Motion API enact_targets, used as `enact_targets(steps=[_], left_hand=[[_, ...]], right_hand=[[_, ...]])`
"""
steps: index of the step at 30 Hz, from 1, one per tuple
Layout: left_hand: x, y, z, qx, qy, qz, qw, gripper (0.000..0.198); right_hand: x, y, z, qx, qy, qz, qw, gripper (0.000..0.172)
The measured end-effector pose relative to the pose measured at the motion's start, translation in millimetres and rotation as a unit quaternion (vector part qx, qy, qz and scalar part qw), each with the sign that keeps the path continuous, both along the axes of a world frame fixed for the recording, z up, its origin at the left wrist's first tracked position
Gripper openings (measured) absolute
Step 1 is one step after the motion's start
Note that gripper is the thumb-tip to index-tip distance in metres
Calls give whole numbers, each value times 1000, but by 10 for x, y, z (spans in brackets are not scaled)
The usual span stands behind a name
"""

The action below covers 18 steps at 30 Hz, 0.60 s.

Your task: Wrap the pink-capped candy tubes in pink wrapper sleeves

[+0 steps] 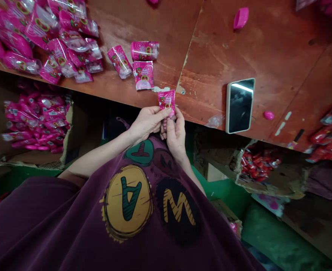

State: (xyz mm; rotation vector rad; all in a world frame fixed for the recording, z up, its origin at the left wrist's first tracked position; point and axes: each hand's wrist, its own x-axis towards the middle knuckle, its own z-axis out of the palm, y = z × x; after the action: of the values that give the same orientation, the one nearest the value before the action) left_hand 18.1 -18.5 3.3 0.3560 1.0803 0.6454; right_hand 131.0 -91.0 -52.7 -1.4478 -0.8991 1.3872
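Both my hands meet at the near edge of the wooden table, around one small pink printed packet point(166, 98). My left hand point(146, 123) pinches its lower edge with the thumb on top. Closed at the packet's lower right side is my right hand point(177, 131), its thumb and fingers pressed together against it. Fingers hide the packet's lower end. Just beyond lie a flat pink packet point(143, 76) and two more, a packet point(145, 51) above it and a tilted packet point(120, 62) to the left.
A heap of pink packets point(61, 45) covers the table's left end. Below it stands a cardboard box point(67, 148) of pink packets. To the right lie a phone point(240, 106), a pink oval piece point(268, 115) and a pink cap point(241, 18). Red packets point(331, 137) lie far right.
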Motion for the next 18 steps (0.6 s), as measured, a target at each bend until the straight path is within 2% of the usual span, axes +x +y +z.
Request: enact_targets(steps=[2,4,12,18], left_hand=[[36,-9,15,-3,30,26,999,42],[41,-26,-9,-9,31,26,999,45],[-152,-89,-259,4,-105,-47,993,40],[-157,-68,-209,13,-122,-62,991,38]], right_hand=[[-33,4,-38,11,-18,-3,1000,60],[-55,7,-55,17,-33,1,999,59],[-3,1,59,-7,4,17,1000,60],[39,-23,144,26,-71,27,997,66]])
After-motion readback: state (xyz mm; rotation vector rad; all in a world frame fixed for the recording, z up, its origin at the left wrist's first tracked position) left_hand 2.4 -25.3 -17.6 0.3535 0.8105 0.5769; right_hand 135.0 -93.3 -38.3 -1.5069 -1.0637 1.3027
